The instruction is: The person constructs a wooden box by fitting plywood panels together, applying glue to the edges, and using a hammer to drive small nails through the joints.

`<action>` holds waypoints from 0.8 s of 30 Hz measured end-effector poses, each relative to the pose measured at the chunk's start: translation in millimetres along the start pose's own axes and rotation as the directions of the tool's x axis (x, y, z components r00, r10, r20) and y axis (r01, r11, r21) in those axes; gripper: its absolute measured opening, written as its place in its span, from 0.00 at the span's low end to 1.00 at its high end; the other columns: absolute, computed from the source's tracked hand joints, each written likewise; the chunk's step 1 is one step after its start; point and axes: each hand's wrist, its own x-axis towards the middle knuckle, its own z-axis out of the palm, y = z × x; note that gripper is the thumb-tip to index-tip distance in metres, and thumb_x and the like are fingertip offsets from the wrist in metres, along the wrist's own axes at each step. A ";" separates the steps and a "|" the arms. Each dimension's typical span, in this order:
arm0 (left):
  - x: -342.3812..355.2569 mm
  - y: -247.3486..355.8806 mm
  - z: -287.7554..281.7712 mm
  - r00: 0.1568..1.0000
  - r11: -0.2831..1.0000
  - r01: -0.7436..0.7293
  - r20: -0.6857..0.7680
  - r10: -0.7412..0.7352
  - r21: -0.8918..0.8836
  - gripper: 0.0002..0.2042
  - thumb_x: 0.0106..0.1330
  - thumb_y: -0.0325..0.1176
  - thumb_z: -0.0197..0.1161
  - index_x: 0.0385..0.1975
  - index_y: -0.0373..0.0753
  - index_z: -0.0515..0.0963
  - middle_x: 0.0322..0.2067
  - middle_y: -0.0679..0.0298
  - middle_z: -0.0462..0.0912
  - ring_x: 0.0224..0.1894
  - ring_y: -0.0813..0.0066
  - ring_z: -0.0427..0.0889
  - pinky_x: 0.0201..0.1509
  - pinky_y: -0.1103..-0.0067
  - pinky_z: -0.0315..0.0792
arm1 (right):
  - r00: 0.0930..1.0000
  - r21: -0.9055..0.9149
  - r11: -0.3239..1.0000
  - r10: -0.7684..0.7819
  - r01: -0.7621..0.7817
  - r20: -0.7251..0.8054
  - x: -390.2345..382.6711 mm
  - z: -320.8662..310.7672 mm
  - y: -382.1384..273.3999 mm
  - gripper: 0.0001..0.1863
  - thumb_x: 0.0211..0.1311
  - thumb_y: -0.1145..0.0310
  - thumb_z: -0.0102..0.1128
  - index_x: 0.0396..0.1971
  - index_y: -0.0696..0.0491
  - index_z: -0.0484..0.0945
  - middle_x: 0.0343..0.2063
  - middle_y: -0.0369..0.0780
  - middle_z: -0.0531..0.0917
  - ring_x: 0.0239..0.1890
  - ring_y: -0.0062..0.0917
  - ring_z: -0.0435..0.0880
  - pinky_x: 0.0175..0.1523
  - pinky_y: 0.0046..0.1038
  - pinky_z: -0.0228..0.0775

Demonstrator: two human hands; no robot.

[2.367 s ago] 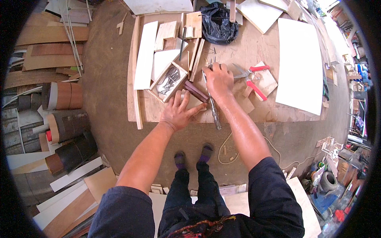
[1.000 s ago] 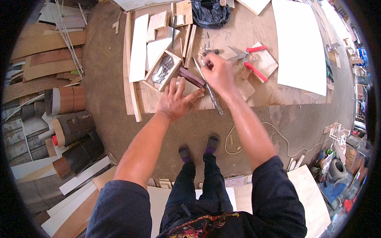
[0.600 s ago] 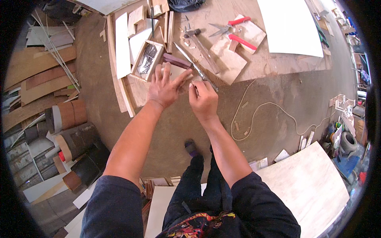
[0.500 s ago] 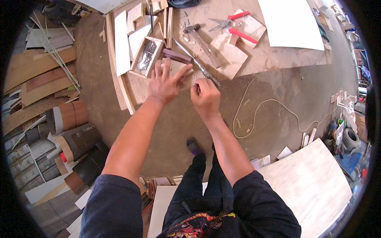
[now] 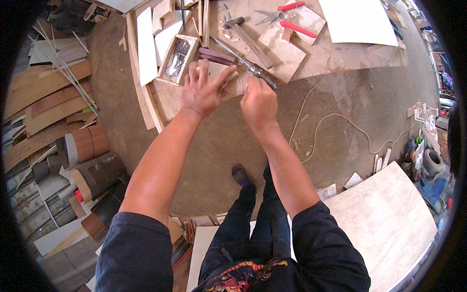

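Note:
My left hand [image 5: 200, 92] rests at the near edge of the wooden workbench [image 5: 350, 65], fingers spread over a small pale wooden piece [image 5: 216, 70]. Just to its right, my right hand [image 5: 260, 102] is closed, thumb and fingers pressed together; whatever it grips is hidden. Beyond the right hand lies a long metal rod-like tool [image 5: 250, 67] with a thicker near end. Dark reddish-brown strips [image 5: 217, 56] lie just past my left fingertips. A wooden box [image 5: 179, 59] of nails or similar metal bits stands to their left.
A hammer [image 5: 248, 41] and red-handled snips [image 5: 292, 22] lie on the bench by thin wooden boards [image 5: 287, 58]. A white sheet [image 5: 360, 22] covers the far right. A pale cord [image 5: 340, 117] winds over the floor. Wood offcuts [image 5: 53, 102] pile up at left.
The bench and its tools sit slightly higher in the picture. My right hand has moved a little up and right, still closed. The left hand keeps its spread pose.

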 end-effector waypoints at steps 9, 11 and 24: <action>0.7 -0.6 4.0 0.998 1.000 -0.012 -0.057 0.010 -0.024 0.33 0.70 0.52 0.65 0.74 0.81 0.62 0.67 0.48 0.62 0.66 0.38 0.63 0.67 0.49 0.69 | 0.990 -0.041 0.992 -0.124 0.121 -0.073 4.7 11.9 1.4 0.06 0.62 0.73 0.64 0.39 0.53 0.82 0.35 0.44 0.83 0.40 0.45 0.82 0.46 0.43 0.75; 0.9 -1.3 1.7 1.000 0.999 -0.008 -0.021 0.007 -0.039 0.32 0.70 0.52 0.65 0.74 0.81 0.63 0.67 0.49 0.62 0.66 0.38 0.63 0.67 0.49 0.70 | 0.990 -0.086 0.989 -0.128 0.123 -0.065 4.1 16.9 2.8 0.05 0.62 0.73 0.64 0.38 0.53 0.82 0.34 0.44 0.82 0.40 0.45 0.81 0.45 0.43 0.75; 0.2 -3.0 6.7 0.996 0.999 -0.025 -0.082 0.023 -0.033 0.28 0.72 0.54 0.62 0.72 0.78 0.66 0.66 0.49 0.61 0.66 0.38 0.62 0.67 0.50 0.69 | 0.993 -0.100 0.992 -0.087 0.079 -0.079 3.1 24.5 3.0 0.05 0.61 0.71 0.66 0.36 0.51 0.81 0.33 0.43 0.82 0.39 0.43 0.81 0.43 0.42 0.75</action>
